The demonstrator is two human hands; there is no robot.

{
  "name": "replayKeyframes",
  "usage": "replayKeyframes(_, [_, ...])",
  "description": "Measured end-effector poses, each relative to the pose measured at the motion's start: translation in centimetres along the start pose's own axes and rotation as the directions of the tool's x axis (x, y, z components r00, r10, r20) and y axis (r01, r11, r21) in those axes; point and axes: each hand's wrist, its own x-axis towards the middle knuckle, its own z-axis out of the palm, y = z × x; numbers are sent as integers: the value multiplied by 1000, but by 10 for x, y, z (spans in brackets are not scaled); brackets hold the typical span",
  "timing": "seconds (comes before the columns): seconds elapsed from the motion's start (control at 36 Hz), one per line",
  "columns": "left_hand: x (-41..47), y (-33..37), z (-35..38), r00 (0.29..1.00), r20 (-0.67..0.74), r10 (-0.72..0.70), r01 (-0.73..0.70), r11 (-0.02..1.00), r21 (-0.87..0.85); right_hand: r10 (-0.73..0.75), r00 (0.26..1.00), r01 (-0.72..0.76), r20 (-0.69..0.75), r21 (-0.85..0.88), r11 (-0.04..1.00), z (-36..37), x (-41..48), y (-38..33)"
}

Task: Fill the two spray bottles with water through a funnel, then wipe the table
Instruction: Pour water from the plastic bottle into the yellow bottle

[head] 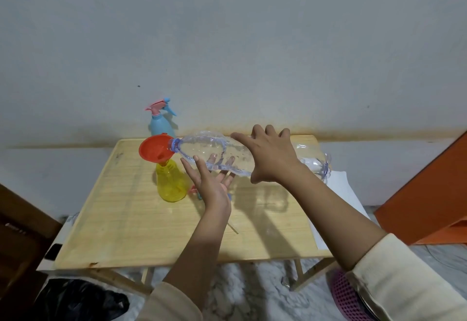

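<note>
A large clear water bottle (pixel 202 150) is held nearly level above the wooden table (pixel 113 219). Its blue-ringed mouth rests in an orange funnel (pixel 154 147). The funnel stands in the neck of a yellow spray bottle (pixel 171 184) that has no spray head on. My left hand (pixel 212 184) lies palm up under the water bottle, fingers straight beneath it. My right hand (pixel 267 156) grips the bottle's middle from above, thumb underneath. A blue spray bottle (pixel 161 123) with a pink trigger head stands at the table's far edge.
A white sheet (pixel 338 189) lies on the table's right side. A small pink part (pixel 194 190) peeks out behind my left wrist. Orange furniture (pixel 429 194) stands to the right, dark wood (pixel 20 232) to the left. A black bag (pixel 80 298) and a pink basket (pixel 346 295) are on the floor.
</note>
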Motion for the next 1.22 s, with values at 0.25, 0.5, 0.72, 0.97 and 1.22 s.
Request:
replayKeyframes(0.25, [-2, 2, 4, 1000, 8, -5, 5, 1000, -20, -6, 1000, 6, -9, -3, 1000, -4, 1, 0])
replayKeyframes(0.5, [5, -4, 2, 1000, 22, 18, -17, 999, -40, -8, 1000, 8, -13, 7, 1000, -3, 1, 4])
replayKeyframes(0.72, [5, -6, -1, 999, 40, 22, -22, 1000, 10, -2, 1000, 3, -24, 44, 999, 6, -1, 7])
replayKeyframes(0.97, [9, -7, -3, 990, 98, 99, -111, 987, 119, 71, 997, -61, -38, 222, 973, 36, -11, 13])
replayKeyframes(1.22, [8, -16, 19, 938, 280, 203, -288, 907, 307, 214, 976, -168, -32, 507, 845, 73, -22, 33])
